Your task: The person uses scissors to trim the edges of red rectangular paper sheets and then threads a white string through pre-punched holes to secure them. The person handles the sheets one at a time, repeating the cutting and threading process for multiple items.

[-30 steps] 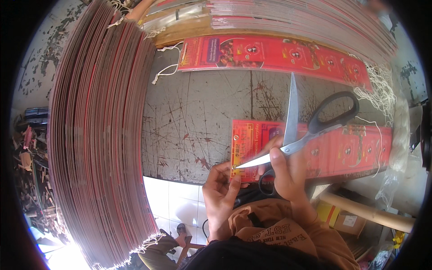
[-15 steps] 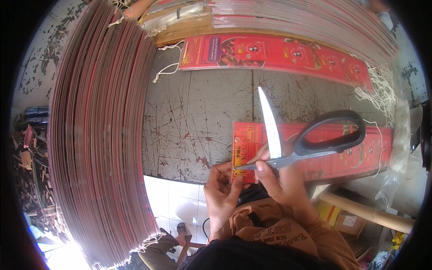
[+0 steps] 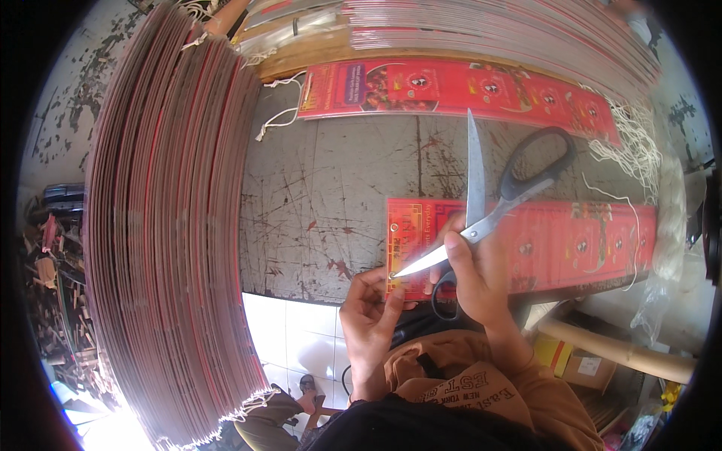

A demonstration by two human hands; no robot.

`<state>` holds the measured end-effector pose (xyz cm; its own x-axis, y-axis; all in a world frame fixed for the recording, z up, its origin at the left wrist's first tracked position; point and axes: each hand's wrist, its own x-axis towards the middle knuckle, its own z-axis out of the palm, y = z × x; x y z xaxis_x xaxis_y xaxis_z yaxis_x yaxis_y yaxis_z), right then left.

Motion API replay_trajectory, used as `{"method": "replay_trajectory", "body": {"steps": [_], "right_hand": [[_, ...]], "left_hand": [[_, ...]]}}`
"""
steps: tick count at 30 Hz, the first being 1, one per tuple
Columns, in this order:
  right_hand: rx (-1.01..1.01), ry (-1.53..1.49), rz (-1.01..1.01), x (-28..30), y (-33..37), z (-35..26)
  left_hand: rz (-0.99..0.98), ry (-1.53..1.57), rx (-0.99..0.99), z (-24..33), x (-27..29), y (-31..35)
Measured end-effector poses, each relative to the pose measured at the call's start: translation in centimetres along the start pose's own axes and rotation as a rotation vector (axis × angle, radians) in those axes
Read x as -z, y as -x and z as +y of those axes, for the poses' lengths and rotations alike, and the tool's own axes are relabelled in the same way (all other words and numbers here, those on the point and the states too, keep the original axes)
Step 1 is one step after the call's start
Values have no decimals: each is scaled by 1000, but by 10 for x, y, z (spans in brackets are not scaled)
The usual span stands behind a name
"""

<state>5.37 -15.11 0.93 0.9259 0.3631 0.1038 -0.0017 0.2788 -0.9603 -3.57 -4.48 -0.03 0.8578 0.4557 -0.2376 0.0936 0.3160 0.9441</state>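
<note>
A long red printed card strip [image 3: 556, 248] in a clear cover lies at the table's front edge. Its near left corner is pinched in my left hand [image 3: 368, 312], thumb on top and fingers beneath. My right hand [image 3: 479, 282] grips black-handled scissors [image 3: 474, 188] around the pivot, with the blades spread wide. One blade points away toward the far side; the other slants down left, its tip at a small metal eyelet [image 3: 392, 275] in the held corner. A second eyelet [image 3: 394, 228] shows farther up the same end. A white cord [image 3: 632, 207] trails over the strip's right part.
A tall row of packed cards [image 3: 169, 225] stands along the left. More red strips [image 3: 451, 86] with white cords [image 3: 635, 143] lie across the table's far part, before another stack [image 3: 489, 26]. Beneath the right side are a cardboard tube [image 3: 617, 349] and a box [image 3: 587, 368].
My right hand has turned the scissors: the upper handle loop moved away and left, and the lower loop came into view. The blade tip stays by the corner eyelet; my left hand has barely moved.
</note>
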Motion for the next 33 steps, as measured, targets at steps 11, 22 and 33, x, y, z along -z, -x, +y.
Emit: {"method": "replay_trajectory", "body": {"steps": [11, 22, 33], "right_hand": [[28, 445, -124, -2, 11, -7], [219, 567, -144, -19, 4, -27], [81, 382, 109, -13, -5, -20]], "left_hand": [[4, -18, -54, -2, 0, 2], [-2, -12, -112, -5, 0, 0], [57, -77, -34, -2, -4, 0]]}}
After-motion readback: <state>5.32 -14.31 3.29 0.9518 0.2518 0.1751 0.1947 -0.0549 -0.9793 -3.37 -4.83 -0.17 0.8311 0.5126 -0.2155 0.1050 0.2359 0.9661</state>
